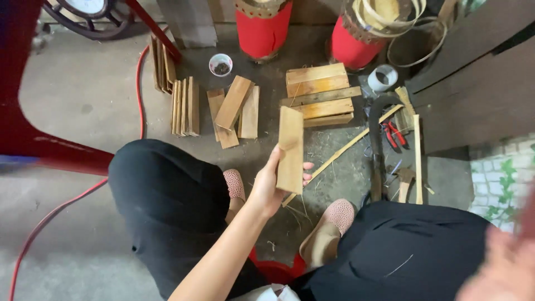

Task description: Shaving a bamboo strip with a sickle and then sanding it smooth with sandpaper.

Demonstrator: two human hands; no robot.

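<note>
A red hose (pixel 61 207) snakes over the concrete floor (pixel 83 100) at far left, past upright wooden slats (pixel 185 106) and a loose pile of flat pieces (pixel 234 111). The left hand (pixel 267 187) grips a flat wooden plank (pixel 291 149) by its lower edge, held above the floor between the knees; with so little purchase it could tip and drop onto the pink shoes (pixel 329 231). Stacked blocks (pixel 319 95) and red pliers (pixel 394 135) lie beyond. The right hand (pixel 501 267) is a blur at the frame's corner; I cannot tell its grip.
</note>
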